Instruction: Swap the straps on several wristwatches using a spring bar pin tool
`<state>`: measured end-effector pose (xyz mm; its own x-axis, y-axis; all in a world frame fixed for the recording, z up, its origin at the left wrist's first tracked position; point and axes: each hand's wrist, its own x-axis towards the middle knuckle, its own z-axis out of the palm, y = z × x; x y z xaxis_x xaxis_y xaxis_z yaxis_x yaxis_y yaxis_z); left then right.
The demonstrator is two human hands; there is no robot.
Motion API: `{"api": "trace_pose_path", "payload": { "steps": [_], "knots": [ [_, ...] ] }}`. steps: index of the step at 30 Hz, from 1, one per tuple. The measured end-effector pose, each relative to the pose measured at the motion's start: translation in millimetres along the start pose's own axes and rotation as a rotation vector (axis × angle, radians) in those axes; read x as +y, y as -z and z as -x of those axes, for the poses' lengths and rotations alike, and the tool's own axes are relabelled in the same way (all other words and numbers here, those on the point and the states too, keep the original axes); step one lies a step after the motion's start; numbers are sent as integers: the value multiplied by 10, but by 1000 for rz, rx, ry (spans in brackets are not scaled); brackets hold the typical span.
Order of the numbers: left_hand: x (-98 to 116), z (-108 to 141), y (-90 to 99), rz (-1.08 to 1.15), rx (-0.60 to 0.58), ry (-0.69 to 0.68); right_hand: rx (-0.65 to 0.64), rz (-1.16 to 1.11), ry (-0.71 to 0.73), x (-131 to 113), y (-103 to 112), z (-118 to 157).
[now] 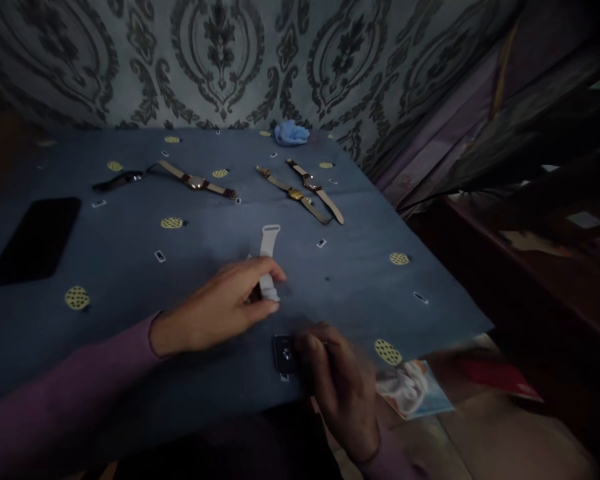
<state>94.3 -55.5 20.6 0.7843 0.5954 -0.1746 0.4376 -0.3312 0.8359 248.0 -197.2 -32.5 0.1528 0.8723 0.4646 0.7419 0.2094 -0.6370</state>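
Nearest the wearer, at the table's front edge: right hand [343,387], fingers curled in narrow, their tips at the right side of a dark, square watch case [284,354]; shade and blur there, so cannot tell whether the case is pinched or only touched. Case sits over the near part of the patterned blue tablecloth [220,373]. To the right, beyond the table edge and lower, a printed leaflet [423,393] and a red item [503,378], identity unclear. Slightly farther in, left hand [225,300]: thumb and forefinger closed to a small gap around a white strap [270,241]; strap's slotted end points away from the wearer, and a pale, crumpled bit shows at its near end, material not determinable. Strap and case are apart. At far left, a black phone [36,240] lies on the cloth. Beyond the strap, four wristwatches: on the left, a dark-strapped watch [120,180] near a beige-strapped watch [196,183]; on the right, a gold-coloured watch [295,195] laid out just beside a brown-cased watch [311,182] with a pale strap. At the rear edge, a crumpled light-blue cloth [291,133]. Behind all, wall covering [285,83] with dark floral medallions.
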Motion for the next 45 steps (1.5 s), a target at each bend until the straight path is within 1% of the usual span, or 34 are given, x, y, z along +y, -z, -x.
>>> {"api": "trace_pose_path", "payload": {
  "steps": [2, 5, 7, 9, 11, 13, 16, 19, 20, 22, 24, 26, 27, 29, 31, 34, 36, 38, 42, 45],
  "knots": [
    [-24, -7, 160, 101, 14, 63, 15, -2, 4, 9, -7, 9],
    [-167, 14, 379, 233, -3, 98, 62, -27, -16, 6, -16, 7],
    [-304, 31, 484, 227, 27, 109, 75, -63, -44, -7, -13, -2],
    [-428, 40, 542, 201, 62, 124, 87, -106, -83, -23, -4, -13],
    [-507, 42, 559, 112, 87, 131, 94, -154, -134, -40, 12, -22],
    [-535, 42, 551, -2, 106, 126, 99, -201, -187, -50, 30, -34],
    [-526, 56, 542, -177, 155, 103, 62, -267, -258, -30, 53, -68],
    [-507, 91, 563, -297, 191, 55, 14, -346, -309, 49, 63, -134],
    [-498, 109, 574, -327, 202, 46, -25, -378, -321, 83, 67, -169],
    [-468, 154, 587, -396, 249, 53, -152, -424, -332, 144, 82, -270],
    [-419, 214, 568, -470, 346, 60, -276, -401, -305, 188, 97, -419],
    [-361, 289, 502, -511, 437, 41, -340, -298, -264, 221, 86, -616],
    [-336, 329, 451, -510, 454, 27, -371, -218, -226, 237, 61, -728],
    [-305, 404, 319, -513, 417, 20, -456, 47, -140, 277, -34, -961],
    [-305, 459, 176, -570, 386, 49, -456, 147, -101, 324, -177, -1175],
    [-334, 496, 16, -697, 394, 112, -441, 231, -54, 383, -394, -1389],
    [-346, 500, -26, -712, 386, 154, -426, 252, -15, 408, -484, -1440],
    [-352, 496, -26, -657, 377, 188, -417, 252, 26, 426, -519, -1438],
    [-387, 467, 13, -484, 381, 205, -387, 214, 104, 433, -483, -1388],
    [-416, 443, 44, -408, 378, 173, -370, 140, 183, 378, -431, -1354]
  ]
}}
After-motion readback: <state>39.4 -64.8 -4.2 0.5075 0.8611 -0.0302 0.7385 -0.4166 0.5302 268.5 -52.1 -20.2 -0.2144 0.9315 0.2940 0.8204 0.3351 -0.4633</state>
